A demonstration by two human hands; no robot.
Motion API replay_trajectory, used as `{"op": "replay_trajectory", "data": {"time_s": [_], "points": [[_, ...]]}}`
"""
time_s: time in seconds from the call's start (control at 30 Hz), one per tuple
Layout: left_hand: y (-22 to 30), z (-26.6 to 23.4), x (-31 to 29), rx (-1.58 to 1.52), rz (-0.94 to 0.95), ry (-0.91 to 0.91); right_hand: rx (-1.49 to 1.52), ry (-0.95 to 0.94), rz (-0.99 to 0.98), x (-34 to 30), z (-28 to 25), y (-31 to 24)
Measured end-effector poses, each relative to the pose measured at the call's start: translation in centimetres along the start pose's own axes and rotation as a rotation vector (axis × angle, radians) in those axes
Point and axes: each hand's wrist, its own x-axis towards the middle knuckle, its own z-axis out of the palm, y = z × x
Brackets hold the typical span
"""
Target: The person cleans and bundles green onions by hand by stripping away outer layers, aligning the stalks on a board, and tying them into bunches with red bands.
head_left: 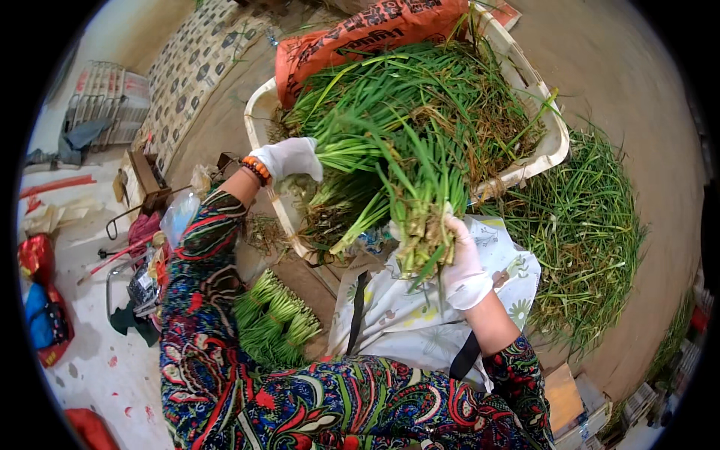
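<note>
My right hand [466, 271], in a white glove, is closed round a bunch of chives [427, 217], pale stem ends toward me and green leaves pointing away. My left hand [296, 159], gloved too with an orange bead bracelet at the wrist, grips green stalks [349, 154] at the left of the heap; its fingertips are partly hidden. Both hands are over the near side of a white plastic tub [559, 139] heaped with chives and brown dry leaves. Below, on the floor, lies a neat pile of cleaned chives [277, 319]. A white flowered apron [420, 322] covers my lap.
An orange printed sack [360, 45] lies along the tub's far rim. Right of the tub spreads a large pile of discarded leaves [585, 232]. At the left are a wooden box [142, 180], plastic bags and clutter. A cardboard box [562, 397] stands at lower right.
</note>
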Motion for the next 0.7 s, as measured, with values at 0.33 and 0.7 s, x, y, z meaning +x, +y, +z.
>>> {"op": "replay_trajectory", "data": {"time_s": [0.33,0.7], "points": [[7.6,10.2,-6.5,-0.454,-0.166,-0.141,-0.092,0.185,-0.011,-1.0,-3.2,1.8],[6.5,15.3,-6.6,-1.320,-0.354,0.360,-0.281,0.170,-0.036,2.3,-5.2,5.6]]}}
